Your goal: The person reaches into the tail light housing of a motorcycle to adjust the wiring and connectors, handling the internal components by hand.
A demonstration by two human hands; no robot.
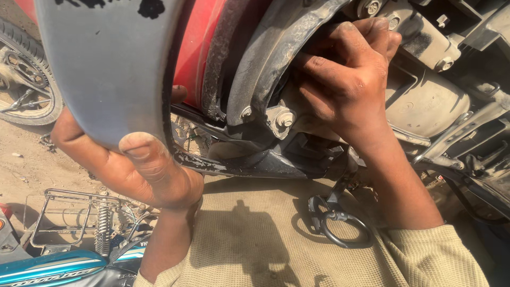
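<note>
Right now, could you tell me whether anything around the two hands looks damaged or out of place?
Yes. The grey panel that the left hand grips has black patches along its top edge, like chipped paint. The black inner fender by the right hand is scuffed and dusty.

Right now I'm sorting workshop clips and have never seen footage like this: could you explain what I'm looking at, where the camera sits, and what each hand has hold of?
The single picture comes from a camera worn on the person's head, looking down at their own two bare hands. They are working close up on a red motorcycle body.

The left hand grips the lower edge of a curved grey plastic panel, thumb on its face.

The right hand reaches in behind a dusty black plastic inner mudguard, fingers curled there; what they touch is hidden.

Below hangs a black metal ring. On the sandy ground at left are a spoked wheel and a teal motorcycle.
</note>
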